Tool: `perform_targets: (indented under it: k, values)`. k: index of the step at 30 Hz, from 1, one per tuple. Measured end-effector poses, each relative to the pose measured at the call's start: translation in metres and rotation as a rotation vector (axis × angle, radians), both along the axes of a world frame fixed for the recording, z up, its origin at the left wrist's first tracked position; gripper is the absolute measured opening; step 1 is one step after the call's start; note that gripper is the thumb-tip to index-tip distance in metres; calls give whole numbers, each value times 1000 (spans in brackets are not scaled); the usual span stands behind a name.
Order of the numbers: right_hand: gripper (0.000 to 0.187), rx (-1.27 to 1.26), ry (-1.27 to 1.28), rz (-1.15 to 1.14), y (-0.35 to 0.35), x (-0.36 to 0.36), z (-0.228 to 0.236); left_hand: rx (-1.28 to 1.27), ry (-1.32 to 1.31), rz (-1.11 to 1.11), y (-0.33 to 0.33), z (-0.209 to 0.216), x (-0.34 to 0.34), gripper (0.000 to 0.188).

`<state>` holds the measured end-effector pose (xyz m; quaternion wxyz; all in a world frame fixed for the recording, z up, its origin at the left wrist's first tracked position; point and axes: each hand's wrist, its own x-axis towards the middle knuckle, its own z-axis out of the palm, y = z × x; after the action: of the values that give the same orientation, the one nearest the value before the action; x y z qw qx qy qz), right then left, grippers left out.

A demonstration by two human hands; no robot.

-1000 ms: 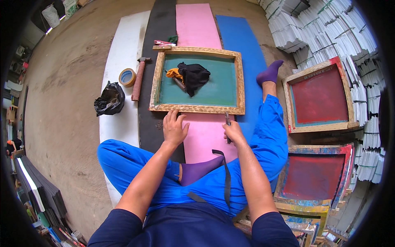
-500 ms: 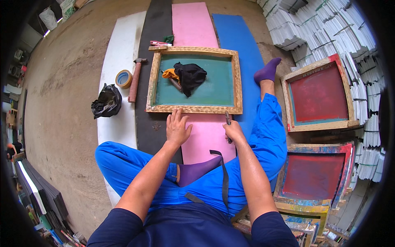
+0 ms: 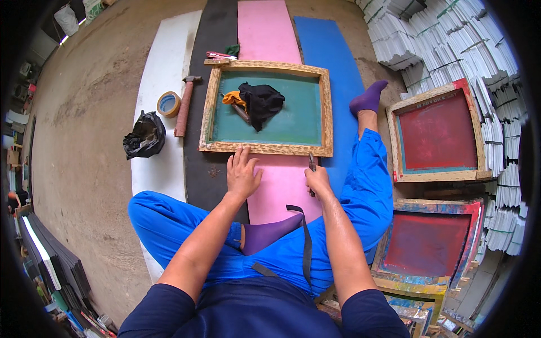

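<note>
A wooden screen-printing frame (image 3: 270, 150) with green mesh lies flat before me. My left hand (image 3: 243, 174) is open, fingers stretched out, its fingertips on the frame's near edge. Closed around dark pliers (image 3: 312, 163), my right hand (image 3: 319, 181) is at the near edge's right part; the jaws point at the wood. Whether they grip anything there is too small to tell. On the mesh rest a black cloth (image 3: 262, 104), an orange cloth (image 3: 234, 99) and a brown-handled tool partly covered by them.
Left of the frame lie a hammer (image 3: 185, 107), a tape roll (image 3: 168, 105) and a black plastic bag (image 3: 145, 135). A red item (image 3: 221, 55) sits by its far left corner. Red-meshed frames (image 3: 437, 132) and stacked white sheets (image 3: 499, 135) stand at right.
My head view has shifted slightly. Both hands keep their places at the frame's near edge, and the pliers stay in my right hand.
</note>
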<state>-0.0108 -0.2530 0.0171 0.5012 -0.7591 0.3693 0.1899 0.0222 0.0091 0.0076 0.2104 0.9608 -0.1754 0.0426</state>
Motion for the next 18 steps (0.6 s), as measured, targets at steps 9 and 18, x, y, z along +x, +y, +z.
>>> perform_targets:
  k: [9, 18]
  values:
    - [18, 479, -9, -171, -16, -4, -22, -25, 18, 3, 2, 2, 2, 36]
    - [22, 517, 26, 248, 33, -9, 16, -229, -20, -50, 13, 22, 3, 27]
